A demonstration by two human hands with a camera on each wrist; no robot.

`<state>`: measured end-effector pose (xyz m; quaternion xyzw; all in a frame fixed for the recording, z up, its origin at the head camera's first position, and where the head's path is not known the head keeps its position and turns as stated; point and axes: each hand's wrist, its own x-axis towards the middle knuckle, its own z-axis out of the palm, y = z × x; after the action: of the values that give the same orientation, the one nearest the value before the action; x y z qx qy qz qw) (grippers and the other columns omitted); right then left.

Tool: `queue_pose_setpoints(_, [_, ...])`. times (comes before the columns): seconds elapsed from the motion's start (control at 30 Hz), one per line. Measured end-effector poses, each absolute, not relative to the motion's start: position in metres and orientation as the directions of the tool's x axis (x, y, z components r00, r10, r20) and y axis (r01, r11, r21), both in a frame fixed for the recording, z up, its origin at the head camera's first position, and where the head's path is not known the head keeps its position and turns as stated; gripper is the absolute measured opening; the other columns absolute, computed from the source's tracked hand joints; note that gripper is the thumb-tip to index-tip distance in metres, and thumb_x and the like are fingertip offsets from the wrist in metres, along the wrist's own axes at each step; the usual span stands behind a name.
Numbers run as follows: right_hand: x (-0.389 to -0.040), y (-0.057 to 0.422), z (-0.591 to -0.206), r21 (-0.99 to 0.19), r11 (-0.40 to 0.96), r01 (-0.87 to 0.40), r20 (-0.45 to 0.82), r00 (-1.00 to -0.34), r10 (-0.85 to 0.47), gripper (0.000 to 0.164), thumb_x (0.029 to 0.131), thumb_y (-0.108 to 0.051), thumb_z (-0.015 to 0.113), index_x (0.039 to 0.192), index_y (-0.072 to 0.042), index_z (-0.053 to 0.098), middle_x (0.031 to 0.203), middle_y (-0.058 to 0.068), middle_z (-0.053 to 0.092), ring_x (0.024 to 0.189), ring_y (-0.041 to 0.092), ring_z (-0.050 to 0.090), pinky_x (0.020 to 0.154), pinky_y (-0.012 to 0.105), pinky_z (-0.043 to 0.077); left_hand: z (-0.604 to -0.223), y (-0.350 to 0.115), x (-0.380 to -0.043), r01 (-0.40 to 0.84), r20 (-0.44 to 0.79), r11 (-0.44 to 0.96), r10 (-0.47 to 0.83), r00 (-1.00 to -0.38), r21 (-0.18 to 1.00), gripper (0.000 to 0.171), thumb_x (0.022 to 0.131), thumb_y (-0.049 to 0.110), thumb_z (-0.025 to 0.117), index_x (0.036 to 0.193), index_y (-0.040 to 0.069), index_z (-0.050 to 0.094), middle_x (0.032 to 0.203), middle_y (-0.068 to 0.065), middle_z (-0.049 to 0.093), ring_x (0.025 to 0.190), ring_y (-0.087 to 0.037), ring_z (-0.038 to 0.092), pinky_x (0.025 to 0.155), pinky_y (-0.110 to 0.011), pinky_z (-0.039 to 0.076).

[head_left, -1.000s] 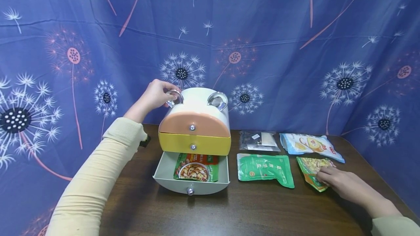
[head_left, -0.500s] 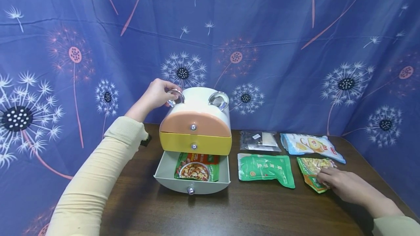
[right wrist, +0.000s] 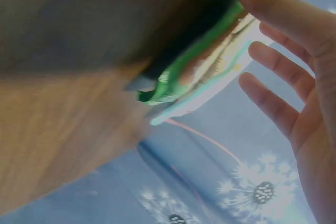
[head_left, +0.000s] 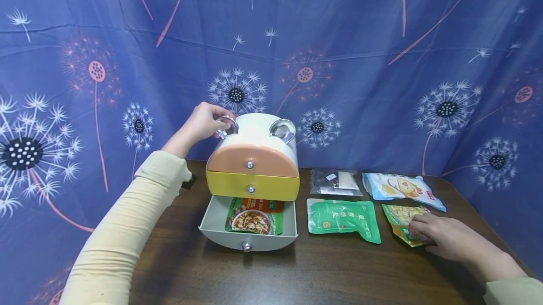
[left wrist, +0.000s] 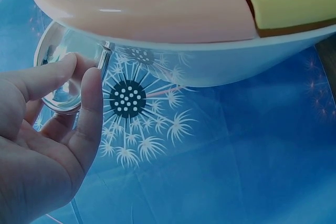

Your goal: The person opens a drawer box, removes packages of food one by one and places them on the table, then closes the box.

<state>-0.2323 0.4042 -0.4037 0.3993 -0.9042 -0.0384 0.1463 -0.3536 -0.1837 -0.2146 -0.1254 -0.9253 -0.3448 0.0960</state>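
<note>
My left hand [head_left: 201, 123] pinches a silver ring handle [left wrist: 47, 40] on top of a small rounded drawer cabinet [head_left: 254, 128]. The cabinet's bottom drawer [head_left: 212, 222] is pulled out, with a green and red food packet [head_left: 254, 220] inside. At the right, my right hand [head_left: 451, 241] is over the near right side of a green and yellow packet [head_left: 396, 222], fingertips at its surface. In the right wrist view, that hand's fingers [right wrist: 275, 66] are spread and loosely bent, the thumb apart from them, beside the packet's edge.
A green pouch [head_left: 343, 220] lies between the drawer and the right packet. Behind it are a clear bag with dark contents [head_left: 322, 182] and a light blue bag [head_left: 403, 187]. A patterned blue cloth [head_left: 360, 83] hangs behind the wooden table [head_left: 322, 276].
The right hand has shifted a little, and its fingers now lie looser over the packet. The packet has moved slightly left. The left hand keeps its hold on the ring handle.
</note>
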Motion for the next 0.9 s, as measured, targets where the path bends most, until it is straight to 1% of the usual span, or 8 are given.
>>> queue_pose_setpoints(0.17, [-0.231, 0.391, -0.393, 0.203, 0.664, -0.719, 0.28, -0.607, -0.744, 0.057, 0.046, -0.011, 0.09, 0.087, -0.032, 0.057, 0.086, -0.017, 0.048, 0.071, -0.004, 0.041, 0.045, 0.018, 0.035, -0.215, -0.184, -0.354, 0.299, 0.263, 0.729, 0.168, -0.95, 0.616, 0.021, 0.088, 0.012, 0.065, 0.109, 0.015, 0.071, 0.11, -0.009, 0.067, 0.061, -0.026, 0.066, 0.053, -0.028, 0.054])
queue_pose_setpoints(0.27, [-0.231, 0.384, -0.388, 0.218, 0.664, -0.716, 0.309, -0.595, -0.742, 0.054, 0.047, -0.009, 0.088, 0.087, -0.032, 0.058, 0.087, -0.018, 0.051, 0.072, -0.003, 0.045, 0.046, 0.017, 0.035, -0.215, -0.183, -0.354, 0.306, 0.267, 0.725, 0.172, -0.948, 0.617, 0.022, 0.088, 0.012, 0.065, 0.109, 0.014, 0.07, 0.112, -0.008, 0.066, 0.06, -0.024, 0.065, 0.053, -0.028, 0.055])
queue_pose_setpoints(0.4, [-0.232, 0.376, -0.381, 0.227, 0.649, -0.726, 0.324, -0.572, -0.754, 0.054, 0.049, -0.009, 0.088, 0.09, -0.03, 0.06, 0.09, -0.016, 0.054, 0.076, 0.0, 0.051, 0.046, 0.019, 0.039, -0.215, -0.184, -0.354, 0.314, 0.276, 0.722, 0.176, -0.945, 0.616, 0.022, 0.088, 0.012, 0.065, 0.109, 0.013, 0.071, 0.111, -0.008, 0.067, 0.056, -0.02, 0.064, 0.052, -0.028, 0.054])
queue_pose_setpoints(0.5, [-0.233, 0.37, -0.376, 0.239, 0.637, -0.733, 0.332, -0.554, -0.763, 0.055, 0.049, -0.01, 0.087, 0.091, -0.031, 0.061, 0.091, -0.016, 0.054, 0.078, 0.003, 0.053, 0.048, 0.021, 0.042, -0.216, -0.184, -0.354, 0.317, 0.277, 0.722, 0.179, -0.944, 0.615, 0.022, 0.088, 0.011, 0.065, 0.109, 0.013, 0.071, 0.109, -0.008, 0.067, 0.058, -0.024, 0.065, 0.052, -0.028, 0.054])
queue_pose_setpoints(0.6, [-0.232, 0.363, -0.37, 0.238, 0.639, -0.731, 0.334, -0.556, -0.761, 0.057, 0.047, -0.011, 0.088, 0.093, -0.031, 0.061, 0.092, -0.015, 0.054, 0.076, 0.003, 0.054, 0.047, 0.021, 0.043, -0.215, -0.184, -0.353, 0.317, 0.275, 0.722, 0.181, -0.944, 0.615, 0.022, 0.088, 0.011, 0.065, 0.109, 0.013, 0.071, 0.108, -0.009, 0.068, 0.062, -0.029, 0.066, 0.052, -0.027, 0.054])
queue_pose_setpoints(0.7, [-0.233, 0.357, -0.365, 0.239, 0.632, -0.738, 0.338, -0.547, -0.766, 0.058, 0.047, -0.013, 0.089, 0.094, -0.031, 0.06, 0.092, -0.015, 0.054, 0.073, 0.002, 0.054, 0.046, 0.019, 0.041, -0.215, -0.184, -0.353, 0.314, 0.274, 0.724, 0.177, -0.945, 0.615, 0.022, 0.088, 0.011, 0.065, 0.109, 0.013, 0.071, 0.108, -0.008, 0.067, 0.059, -0.027, 0.065, 0.052, -0.028, 0.053])
queue_pose_setpoints(0.8, [-0.234, 0.349, -0.36, 0.263, 0.607, -0.75, 0.348, -0.513, -0.785, 0.058, 0.045, -0.014, 0.09, 0.094, -0.029, 0.061, 0.093, -0.015, 0.054, 0.074, 0.003, 0.054, 0.049, 0.019, 0.043, -0.215, -0.184, -0.352, 0.311, 0.274, 0.726, 0.173, -0.946, 0.613, 0.021, 0.088, 0.012, 0.066, 0.108, 0.014, 0.071, 0.109, -0.007, 0.067, 0.057, -0.023, 0.064, 0.052, -0.028, 0.053])
queue_pose_setpoints(0.9, [-0.236, 0.341, -0.355, 0.285, 0.578, -0.765, 0.354, -0.476, -0.805, 0.06, 0.044, -0.013, 0.09, 0.094, -0.025, 0.061, 0.093, -0.013, 0.055, 0.077, 0.006, 0.055, 0.053, 0.023, 0.046, -0.215, -0.184, -0.352, 0.309, 0.273, 0.724, 0.171, -0.947, 0.617, 0.021, 0.088, 0.012, 0.066, 0.108, 0.014, 0.071, 0.11, -0.007, 0.067, 0.06, -0.026, 0.066, 0.052, -0.027, 0.054])
